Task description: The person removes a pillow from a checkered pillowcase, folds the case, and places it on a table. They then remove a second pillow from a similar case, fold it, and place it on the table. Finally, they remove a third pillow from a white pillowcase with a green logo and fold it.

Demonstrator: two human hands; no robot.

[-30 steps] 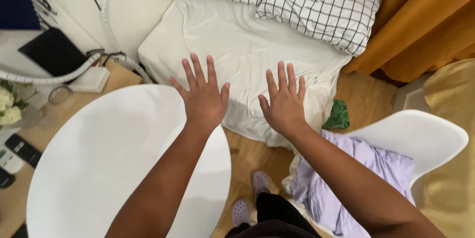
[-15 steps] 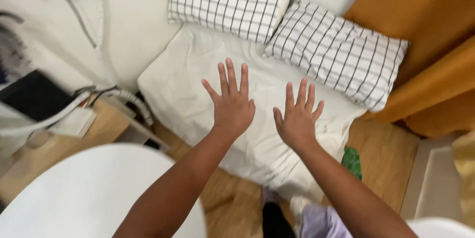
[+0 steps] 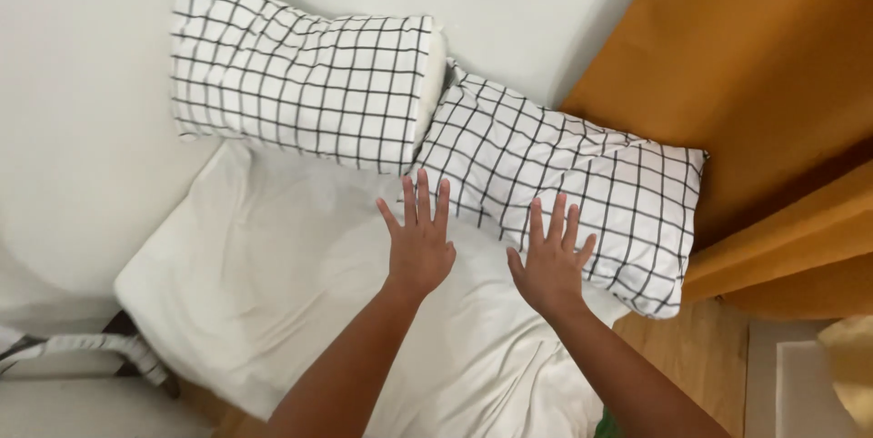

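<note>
Over the bed I see my two hands, both flat with fingers spread wide, holding nothing. My left hand (image 3: pixel 420 247) is above the white sheet (image 3: pixel 300 283). My right hand (image 3: pixel 548 261) is at the edge of a checked pillow (image 3: pixel 582 192). I cannot tell if either one touches. That pillow is white with black squares. Another checked pillow (image 3: pixel 305 83) leans on the white wall (image 3: pixel 82 129). Orange curtains (image 3: pixel 773 74) hang on the right.

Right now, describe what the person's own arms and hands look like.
Both forearms are bare, no sleeves in view. The left hand and right hand wear no gloves, rings, watch or bracelet that I can see. No markings or cables show.
</note>
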